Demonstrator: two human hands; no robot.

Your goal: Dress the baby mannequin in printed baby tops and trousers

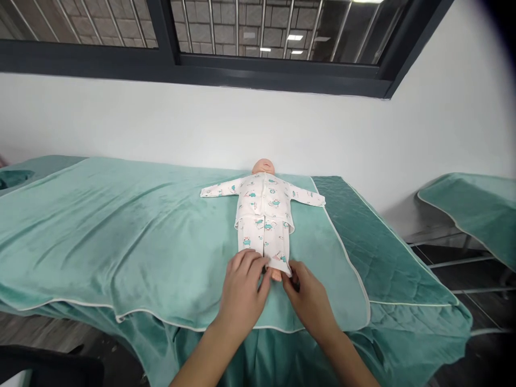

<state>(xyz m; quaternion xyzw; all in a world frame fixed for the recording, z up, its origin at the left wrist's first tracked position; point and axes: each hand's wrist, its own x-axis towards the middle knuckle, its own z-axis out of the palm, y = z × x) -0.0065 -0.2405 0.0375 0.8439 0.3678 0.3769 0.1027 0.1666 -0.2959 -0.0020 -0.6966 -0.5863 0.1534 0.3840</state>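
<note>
A baby doll (264, 166) lies on its back on a green blanket (161, 252), its head toward the wall. It wears a white printed top (265, 196) with both sleeves spread sideways and white printed trousers (253, 236). My left hand (246, 282) is closed at the lower trouser legs, its fingertips at the inner edge of one cuff. At the outer edge of the same cuff, my right hand (307, 293) pinches the fabric between thumb and fingers. One foot (276, 274) of the doll shows between my hands; the other is hidden behind my left hand.
A darker quilted green cover (387, 258) lies under the blanket at the right. Beyond the bed is a white wall (121, 118) with a barred window (274, 70). Another green-covered surface (479, 209) stands at the far right, and a dark object (52, 365) is at the lower left.
</note>
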